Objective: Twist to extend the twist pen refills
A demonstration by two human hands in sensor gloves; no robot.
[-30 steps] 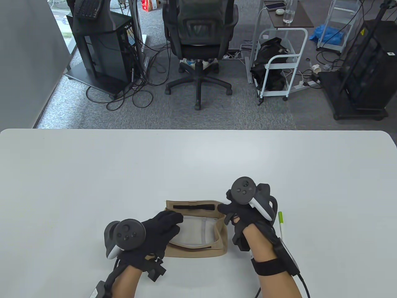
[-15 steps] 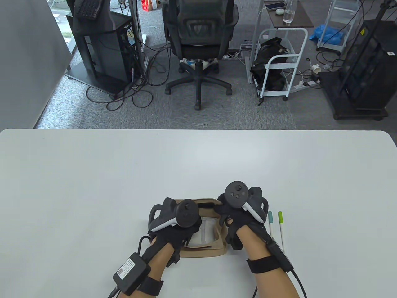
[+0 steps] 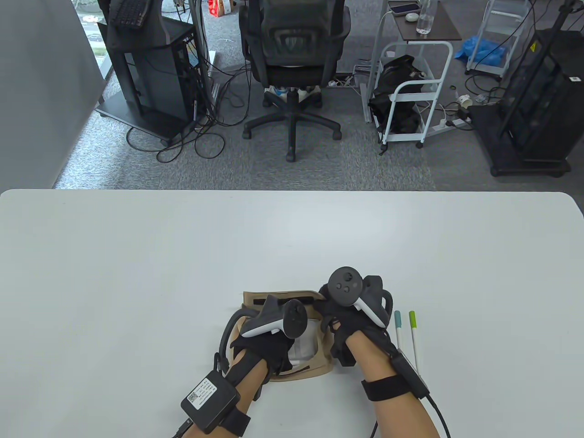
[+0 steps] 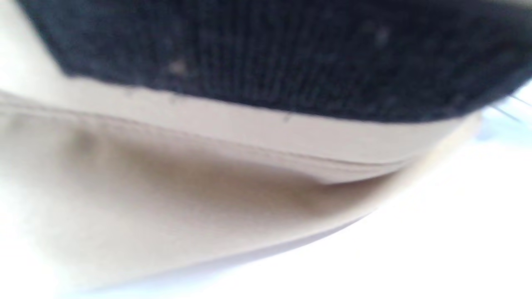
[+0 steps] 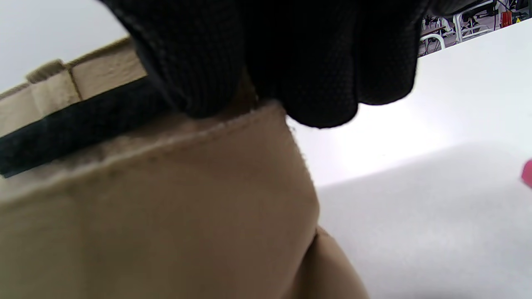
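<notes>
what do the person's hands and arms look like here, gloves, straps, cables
Both the left hand and the right hand wear black knit gloves, each with a dark grey and white tracker on its back. The forearms are bare, with black wrist straps. The left forearm carries a black box with a white label, the right a slimmer black module; black cables trail from both.

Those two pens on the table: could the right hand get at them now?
Probably yes, once it lets go. The two pens lie bare just right of the right hand, but its fingers grip the beige pouch.
</notes>
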